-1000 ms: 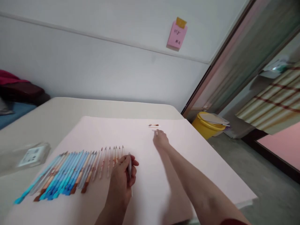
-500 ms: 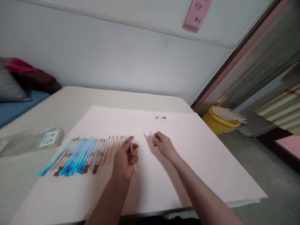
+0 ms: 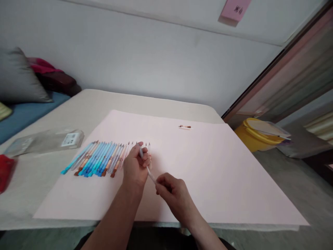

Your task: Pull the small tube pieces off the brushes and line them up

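My left hand (image 3: 135, 166) is closed round a thin whitish pen (image 3: 146, 166), held over the pink sheet (image 3: 208, 166). My right hand (image 3: 171, 192) is closed in a pinch at the pen's lower end; a small piece may be in its fingers, but I cannot make it out. Just left of my left hand lies a row of pens (image 3: 104, 158), blue and brown ones at the left, pale ones at the right. A single small pen part (image 3: 185, 127) lies alone farther back on the sheet.
A clear plastic package (image 3: 47, 140) lies on the beige table (image 3: 78, 107) to the left, with a red object (image 3: 5, 170) at the left edge. A yellow bucket (image 3: 256, 135) stands on the floor at the right. Cushions (image 3: 23, 78) lie at the back left.
My right hand drew back from the far small pieces toward me and came up to the end of the pen in my left hand. The view shifted right and down.
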Tool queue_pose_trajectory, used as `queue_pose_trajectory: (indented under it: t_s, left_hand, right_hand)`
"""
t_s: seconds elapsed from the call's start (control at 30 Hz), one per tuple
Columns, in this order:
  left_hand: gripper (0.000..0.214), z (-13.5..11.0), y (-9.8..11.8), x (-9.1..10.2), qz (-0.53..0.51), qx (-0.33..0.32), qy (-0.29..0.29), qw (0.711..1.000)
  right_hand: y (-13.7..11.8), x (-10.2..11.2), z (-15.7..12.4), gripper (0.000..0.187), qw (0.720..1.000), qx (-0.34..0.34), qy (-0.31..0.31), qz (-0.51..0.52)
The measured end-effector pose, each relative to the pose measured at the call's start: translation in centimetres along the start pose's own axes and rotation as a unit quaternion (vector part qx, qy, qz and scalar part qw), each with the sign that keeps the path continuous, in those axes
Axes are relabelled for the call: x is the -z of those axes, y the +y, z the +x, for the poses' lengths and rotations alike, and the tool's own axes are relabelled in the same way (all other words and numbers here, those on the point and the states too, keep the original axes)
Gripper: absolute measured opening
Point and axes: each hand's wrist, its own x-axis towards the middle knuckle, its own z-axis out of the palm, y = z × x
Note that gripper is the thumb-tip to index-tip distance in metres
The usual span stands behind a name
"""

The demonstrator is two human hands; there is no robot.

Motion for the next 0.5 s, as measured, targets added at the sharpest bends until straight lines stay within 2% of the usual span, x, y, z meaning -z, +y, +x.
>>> queue_pose_trajectory:
  t_s: [0.2,0.5]
  left_hand:
    - [0.011,-0.3,-1.4,-0.1,0.051,-0.025,-0.010,0.998]
    - [0.017,-2.3,-3.6,-0.7,0.136,-0.039,-0.048,0.989]
  right_hand:
    - [0.5,0.0,-0.1,0.013,0.998,0.012,0.055,-0.024]
    - [0.9,1.3,-0.2,0.014,0.989,0.021,0.112,-0.090]
